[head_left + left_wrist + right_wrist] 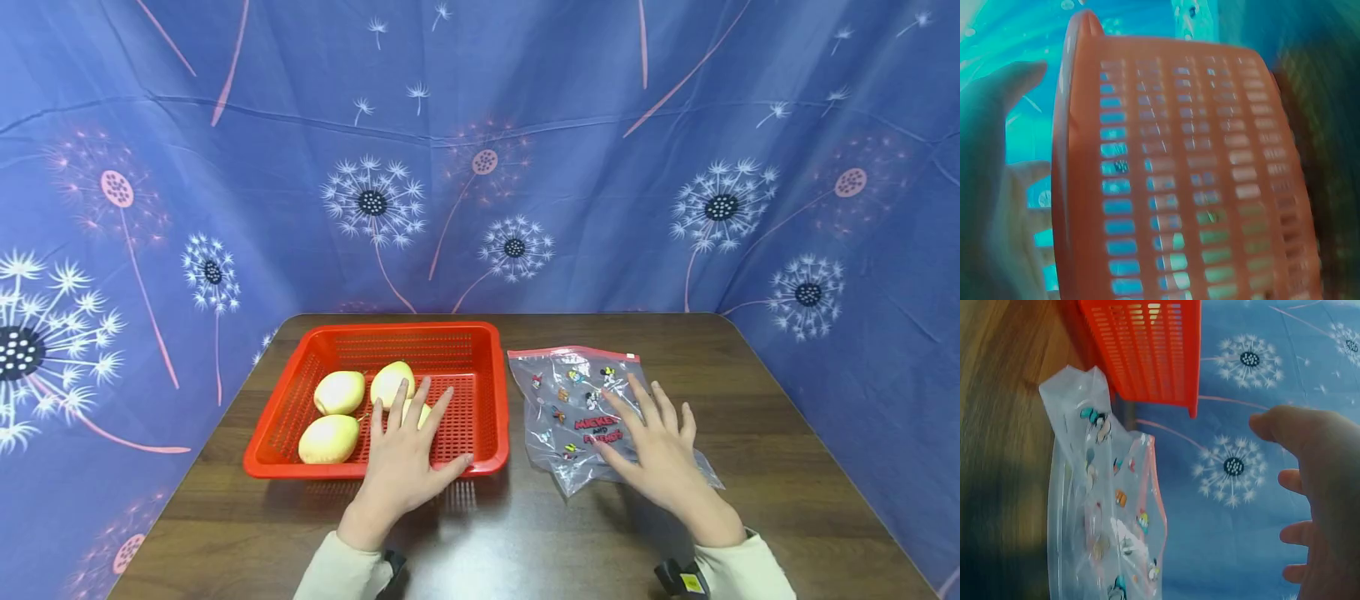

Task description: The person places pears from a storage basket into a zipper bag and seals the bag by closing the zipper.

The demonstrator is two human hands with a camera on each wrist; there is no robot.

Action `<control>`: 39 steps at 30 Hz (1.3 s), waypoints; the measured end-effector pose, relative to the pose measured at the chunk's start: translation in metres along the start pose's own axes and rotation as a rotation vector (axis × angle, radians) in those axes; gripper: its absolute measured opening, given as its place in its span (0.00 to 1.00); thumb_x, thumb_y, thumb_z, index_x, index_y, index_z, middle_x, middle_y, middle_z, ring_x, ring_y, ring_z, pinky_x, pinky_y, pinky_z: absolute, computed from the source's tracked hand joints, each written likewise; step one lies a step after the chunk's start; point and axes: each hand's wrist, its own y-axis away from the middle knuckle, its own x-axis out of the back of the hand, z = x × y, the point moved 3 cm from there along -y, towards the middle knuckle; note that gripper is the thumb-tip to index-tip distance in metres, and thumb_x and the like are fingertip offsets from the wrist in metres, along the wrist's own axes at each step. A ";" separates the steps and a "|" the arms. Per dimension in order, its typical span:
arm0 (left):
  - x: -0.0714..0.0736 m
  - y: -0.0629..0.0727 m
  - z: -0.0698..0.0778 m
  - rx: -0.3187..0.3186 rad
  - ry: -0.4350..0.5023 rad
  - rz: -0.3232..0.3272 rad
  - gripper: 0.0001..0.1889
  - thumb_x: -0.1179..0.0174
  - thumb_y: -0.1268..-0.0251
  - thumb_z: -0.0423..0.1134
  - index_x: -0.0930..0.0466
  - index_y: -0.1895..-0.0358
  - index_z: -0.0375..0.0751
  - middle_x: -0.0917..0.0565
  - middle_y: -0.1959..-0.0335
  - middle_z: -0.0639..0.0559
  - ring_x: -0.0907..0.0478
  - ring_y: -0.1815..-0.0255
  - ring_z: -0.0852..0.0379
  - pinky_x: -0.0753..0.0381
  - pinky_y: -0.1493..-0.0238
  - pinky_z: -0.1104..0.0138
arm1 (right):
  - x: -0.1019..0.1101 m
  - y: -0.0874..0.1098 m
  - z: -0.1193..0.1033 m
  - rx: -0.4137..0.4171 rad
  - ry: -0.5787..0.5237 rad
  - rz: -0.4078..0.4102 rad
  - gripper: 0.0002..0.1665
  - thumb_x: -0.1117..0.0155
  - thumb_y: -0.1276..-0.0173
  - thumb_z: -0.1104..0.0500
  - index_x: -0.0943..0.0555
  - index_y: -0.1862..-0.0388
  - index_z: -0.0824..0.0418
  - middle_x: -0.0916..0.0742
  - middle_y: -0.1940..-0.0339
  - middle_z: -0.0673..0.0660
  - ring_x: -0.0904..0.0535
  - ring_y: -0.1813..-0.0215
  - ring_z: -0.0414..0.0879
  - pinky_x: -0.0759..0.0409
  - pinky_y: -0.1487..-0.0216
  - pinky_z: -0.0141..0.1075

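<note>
Cloth (600, 208), blue w/ white & pink dandelion print, hangs behind the table & along both sides, filling the upper bkgd.

Table (780, 467): brown wood-grain top w/ rounded far corners.

Basket (315, 471): red plastic, rectangular, slotted walls & floor, on the L half of the table. L wrist view is blurry & off-colour, mostly filled by its slotted side.

Bag (543, 417): clear plastic zip type, lying on the table just R of the basket, zip strip (pinkish red) along the far edge. Cartoon figures plus red & black lettering, "Mickey and Friends". Looks crinkled in the R wrist view; can't tell if the zip is closed.

L hand (405, 462): palm down over the basket's near edge, R of ctr. Fingers apart & fairly straight, thumb pointing out to the R. Holds nothing; can't tell whether any fingertip touches the basket.

R hand (663, 454): palm down above the bag's R part, fingers spread, thumb toward ctr. R wrist view shows a gap btwn hand & bag.

Sleeves (341, 571), pale, reach in from the bottom edge, 1 per arm.

Fruits (328, 439): 4, pale yellow, roundish, all in the basket. 2 near its L side, 1 behind in the middle, 1 partly hidden by the L fingers.

Straps (678, 579), black, at both wrists; R one has a small yellow label (692, 582).
</note>
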 end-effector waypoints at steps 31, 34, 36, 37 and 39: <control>-0.078 -0.028 0.150 -0.346 -0.171 -0.277 0.48 0.45 0.43 0.74 0.47 0.21 0.59 0.37 0.26 0.45 0.41 0.26 0.43 0.35 0.32 0.51 | -0.022 -0.001 0.082 -0.206 0.075 -0.219 0.38 0.35 0.34 0.46 0.34 0.30 0.60 0.38 0.30 0.76 0.45 0.33 0.81 0.55 0.42 0.77; -0.088 -0.032 0.150 -0.280 -0.183 -0.351 0.49 0.44 0.44 0.74 0.48 0.21 0.59 0.38 0.25 0.45 0.41 0.26 0.43 0.35 0.32 0.51 | -0.026 -0.002 0.085 -0.206 0.080 -0.242 0.39 0.36 0.33 0.44 0.34 0.29 0.59 0.37 0.30 0.76 0.44 0.33 0.81 0.54 0.42 0.76; -0.094 -0.035 0.150 -0.254 -0.198 -0.392 0.49 0.43 0.44 0.73 0.48 0.21 0.60 0.39 0.25 0.46 0.41 0.25 0.44 0.36 0.32 0.51 | -0.031 -0.002 0.089 -0.203 0.081 -0.257 0.40 0.36 0.33 0.43 0.35 0.29 0.59 0.36 0.30 0.76 0.43 0.33 0.81 0.53 0.42 0.76; -0.097 -0.036 0.149 -0.245 -0.210 -0.412 0.49 0.43 0.44 0.73 0.48 0.21 0.61 0.40 0.24 0.47 0.42 0.25 0.45 0.36 0.32 0.52 | -0.033 -0.002 0.090 -0.203 0.084 -0.264 0.40 0.36 0.33 0.43 0.35 0.28 0.58 0.36 0.30 0.76 0.43 0.33 0.81 0.53 0.42 0.76; -0.102 -0.038 0.148 -0.230 -0.226 -0.453 0.49 0.42 0.45 0.73 0.49 0.21 0.61 0.41 0.23 0.48 0.43 0.24 0.46 0.37 0.31 0.53 | -0.038 -0.002 0.092 -0.203 0.086 -0.278 0.40 0.36 0.34 0.43 0.35 0.28 0.58 0.35 0.31 0.76 0.43 0.33 0.80 0.53 0.42 0.76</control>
